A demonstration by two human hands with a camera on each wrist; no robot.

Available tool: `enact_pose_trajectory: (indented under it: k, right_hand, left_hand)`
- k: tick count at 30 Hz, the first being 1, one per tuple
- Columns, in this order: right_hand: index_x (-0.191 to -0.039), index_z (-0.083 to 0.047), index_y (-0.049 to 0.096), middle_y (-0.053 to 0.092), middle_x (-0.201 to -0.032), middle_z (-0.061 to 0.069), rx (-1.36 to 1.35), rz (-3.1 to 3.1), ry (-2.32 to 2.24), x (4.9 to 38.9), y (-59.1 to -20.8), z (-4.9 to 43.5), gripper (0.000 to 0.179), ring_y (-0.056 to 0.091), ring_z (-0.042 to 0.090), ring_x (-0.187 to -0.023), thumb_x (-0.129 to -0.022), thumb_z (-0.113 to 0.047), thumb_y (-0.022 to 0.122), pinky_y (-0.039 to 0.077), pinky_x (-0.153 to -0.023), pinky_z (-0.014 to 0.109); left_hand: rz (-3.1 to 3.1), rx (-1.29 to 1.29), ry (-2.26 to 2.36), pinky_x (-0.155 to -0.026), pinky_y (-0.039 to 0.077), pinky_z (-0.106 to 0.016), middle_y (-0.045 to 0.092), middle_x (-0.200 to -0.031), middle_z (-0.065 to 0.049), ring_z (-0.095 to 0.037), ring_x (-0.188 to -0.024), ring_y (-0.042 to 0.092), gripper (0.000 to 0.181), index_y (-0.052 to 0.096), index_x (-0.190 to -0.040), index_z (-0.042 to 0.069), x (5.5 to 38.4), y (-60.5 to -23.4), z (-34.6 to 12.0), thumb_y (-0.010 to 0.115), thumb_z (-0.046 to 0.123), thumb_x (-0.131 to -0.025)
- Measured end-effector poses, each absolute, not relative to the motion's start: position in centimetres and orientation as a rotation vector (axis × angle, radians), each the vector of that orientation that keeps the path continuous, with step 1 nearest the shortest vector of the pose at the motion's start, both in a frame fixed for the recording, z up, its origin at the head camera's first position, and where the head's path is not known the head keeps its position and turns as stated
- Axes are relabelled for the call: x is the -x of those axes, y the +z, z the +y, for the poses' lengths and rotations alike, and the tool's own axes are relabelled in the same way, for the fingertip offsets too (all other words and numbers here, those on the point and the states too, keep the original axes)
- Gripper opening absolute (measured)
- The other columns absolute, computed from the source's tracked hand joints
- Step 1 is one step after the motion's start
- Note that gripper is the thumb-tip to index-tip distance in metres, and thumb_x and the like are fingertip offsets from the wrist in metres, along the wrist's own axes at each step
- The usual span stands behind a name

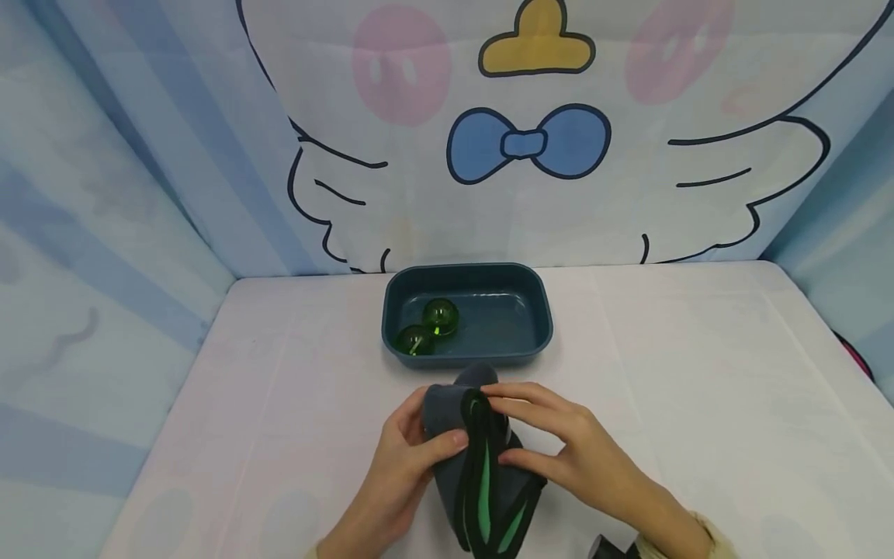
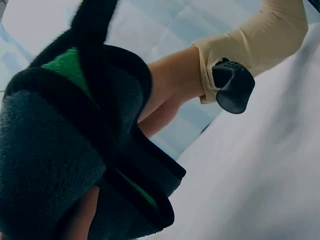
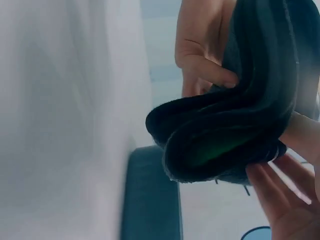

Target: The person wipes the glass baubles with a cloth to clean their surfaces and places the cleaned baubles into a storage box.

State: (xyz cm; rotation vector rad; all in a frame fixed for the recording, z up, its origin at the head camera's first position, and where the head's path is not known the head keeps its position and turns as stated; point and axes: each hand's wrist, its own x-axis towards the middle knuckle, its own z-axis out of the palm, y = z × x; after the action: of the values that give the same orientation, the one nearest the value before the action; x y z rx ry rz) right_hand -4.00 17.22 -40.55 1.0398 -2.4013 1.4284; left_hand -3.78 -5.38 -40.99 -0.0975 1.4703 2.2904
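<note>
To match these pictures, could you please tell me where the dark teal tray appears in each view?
Head: the dark teal tray near the centre, just beyond the folded black-edged cloth, with two translucent green balls inside.
Left wrist: not in the picture.
Right wrist: part of the tray shows at the bottom, left of centre.
Shared landmark: the cloth, bottom centre in head, left in left wrist, upper right in right wrist.

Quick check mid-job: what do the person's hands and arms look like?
The left hand and right hand are gloveless. The right sleeve is beige, with a flared black device at its cuff. Only a beige edge of the left sleeve shows.
</note>
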Motion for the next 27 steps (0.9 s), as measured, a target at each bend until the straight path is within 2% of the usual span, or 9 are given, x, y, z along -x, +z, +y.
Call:
enact_pose_trajectory:
  k: [4,7,11,15,18,21,24,27]
  right_hand:
    - [-0.135,-0.006,0.06,0.061,-0.132,0.011,-1.122,-2.357,1.414,4.01,-40.68,17.37,0.061,0.06,0.017,-0.121,-0.078,-0.003,0.081,0.049,-0.097,0.019]
    - [-0.135,-0.006,0.059,0.061,-0.13,0.011,-1.1,-2.367,1.482,3.98,-40.7,17.32,0.058,0.061,0.015,-0.118,-0.081,-0.004,0.079,0.054,-0.093,0.024]
    - [-0.133,-0.006,0.06,0.065,-0.125,0.01,-0.969,-2.466,1.603,3.97,-40.68,17.1,0.05,0.065,0.012,-0.111,-0.086,-0.01,0.075,0.059,-0.084,0.033]
    - [-0.129,-0.006,0.063,0.068,-0.119,0.008,-0.837,-2.556,1.651,3.98,-40.66,16.95,0.044,0.068,0.014,-0.105,-0.088,-0.016,0.075,0.06,-0.08,0.033]
    - [-0.129,-0.01,0.064,0.068,-0.119,0.004,-0.83,-2.539,1.656,3.99,-40.7,16.87,0.045,0.067,0.013,-0.107,-0.087,-0.018,0.076,0.059,-0.082,0.033]
    - [-0.134,-0.013,0.06,0.064,-0.126,0.001,-0.906,-2.487,1.608,3.96,-40.79,16.91,0.056,0.062,0.011,-0.114,-0.083,-0.017,0.081,0.058,-0.087,0.033]
    - [-0.137,-0.012,0.057,0.059,-0.133,0.003,-1.016,-2.429,1.492,3.91,-40.86,17.07,0.065,0.058,0.013,-0.121,-0.078,-0.015,0.084,0.053,-0.096,0.027]
    - [-0.134,-0.011,0.06,0.058,-0.135,0.004,-1.08,-2.38,1.409,3.94,-40.94,17.21,0.062,0.056,0.013,-0.122,-0.077,-0.012,0.085,0.047,-0.101,0.019]
  left_hand:
    - [1.466,0.082,2.283,-0.09,0.054,-0.034,0.062,-0.123,-0.009,-0.022,-0.113,0.058,0.053,0.053,-0.129,0.004,3.65,-40.99,-5.35,0.075,0.005,-0.081]
    - [1.477,0.081,2.275,-0.091,0.053,-0.035,0.062,-0.124,-0.009,-0.022,-0.113,0.058,0.053,0.054,-0.129,0.004,3.55,-41.04,-5.31,0.076,0.006,-0.081]
    - [1.564,0.026,2.275,-0.089,0.054,-0.033,0.061,-0.123,-0.009,-0.024,-0.11,0.059,0.056,0.055,-0.129,0.003,3.41,-41.22,-5.29,0.08,0.005,-0.079]
    - [1.628,0.0,2.279,-0.087,0.055,-0.032,0.061,-0.121,-0.009,-0.024,-0.107,0.059,0.056,0.055,-0.129,0.003,3.38,-41.47,-5.17,0.081,0.006,-0.079]
    - [1.593,0.045,2.289,-0.087,0.055,-0.032,0.062,-0.121,-0.008,-0.023,-0.109,0.058,0.053,0.056,-0.128,0.004,3.44,-41.49,-5.08,0.079,0.006,-0.08]
    - [1.536,0.089,2.299,-0.087,0.055,-0.032,0.062,-0.12,-0.008,-0.021,-0.109,0.059,0.05,0.055,-0.127,0.003,3.53,-41.41,-5.07,0.076,0.007,-0.082]
    - [1.487,0.099,2.302,-0.087,0.055,-0.032,0.063,-0.119,-0.008,-0.021,-0.11,0.06,0.05,0.053,-0.128,0.003,3.61,-41.35,-5.11,0.074,0.008,-0.083]
    - [1.463,0.081,2.3,-0.088,0.055,-0.032,0.062,-0.12,-0.009,-0.022,-0.111,0.06,0.051,0.052,-0.129,0.003,3.67,-41.38,-5.14,0.073,0.008,-0.083]
